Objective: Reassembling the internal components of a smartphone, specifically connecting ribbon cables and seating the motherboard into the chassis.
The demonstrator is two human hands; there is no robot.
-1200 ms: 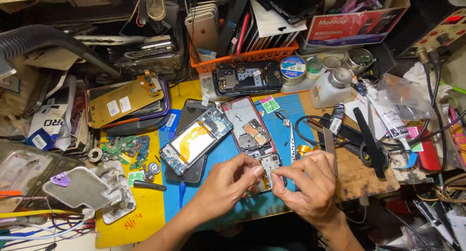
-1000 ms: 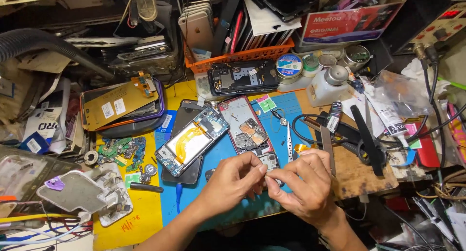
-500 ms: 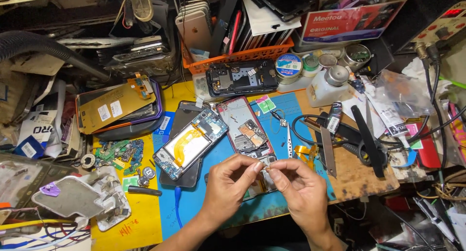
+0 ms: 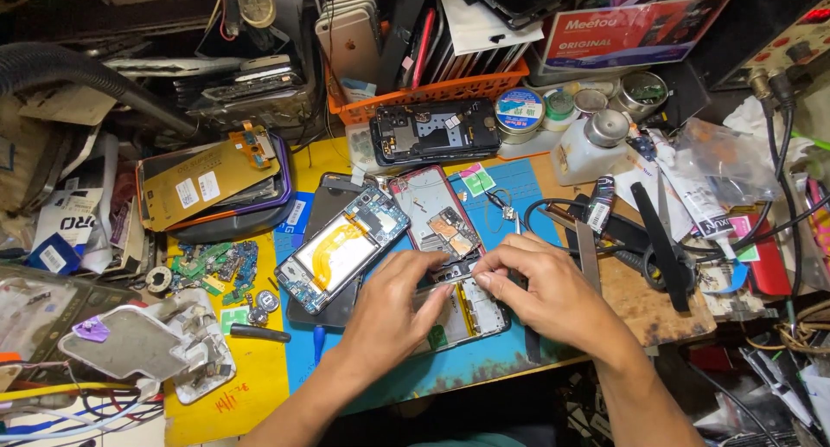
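An opened phone body with a red frame (image 4: 437, 225) lies on the blue mat (image 4: 406, 373), its inner boards exposed. My left hand (image 4: 399, 302) rests on its lower part, fingers curled over the near end. My right hand (image 4: 538, 289) pinches a small part at the phone's lower middle, fingertips meeting my left thumb; the part is too small to identify. To the left, another opened phone with an orange flex cable (image 4: 341, 248) lies tilted on a dark phone back.
A black phone frame (image 4: 435, 132) sits behind, before an orange basket (image 4: 432, 90) of phones. Tweezers (image 4: 588, 252), black cables, a white bottle (image 4: 592, 149) and round tins lie right. Screen parts (image 4: 207, 181), green circuit boards (image 4: 212, 265) and a clear tray (image 4: 143, 343) crowd the left.
Both hands moved up and closer together over the red-framed phone's lower half. The view shifted slightly, so the bench appears lower.
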